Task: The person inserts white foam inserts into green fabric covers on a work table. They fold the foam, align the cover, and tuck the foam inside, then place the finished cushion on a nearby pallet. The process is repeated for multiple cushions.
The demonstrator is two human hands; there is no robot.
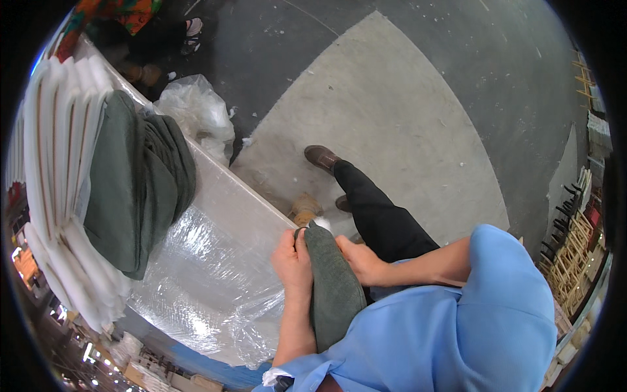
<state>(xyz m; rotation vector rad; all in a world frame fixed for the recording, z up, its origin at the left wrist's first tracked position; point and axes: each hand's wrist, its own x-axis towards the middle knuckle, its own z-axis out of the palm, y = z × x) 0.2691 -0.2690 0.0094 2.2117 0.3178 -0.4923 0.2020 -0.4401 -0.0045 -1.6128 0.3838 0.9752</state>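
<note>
A dark green fabric cover hangs in front of my body, narrow at its far end and wider toward me. My left hand is closed on its left edge near the far end, thumb on top. On the other side my right hand grips the right edge, fingers curled and partly hidden. A bit of white stuffing shows at the cover's far tip. To the left, a pile of similar dark green covers lies on the table, leaning against a stack of white padded pieces.
The table has clear plastic film over its top. A crumpled clear plastic bag lies on the floor beyond its edge. Another person's foot is at the upper left. Wooden frames stand along the right.
</note>
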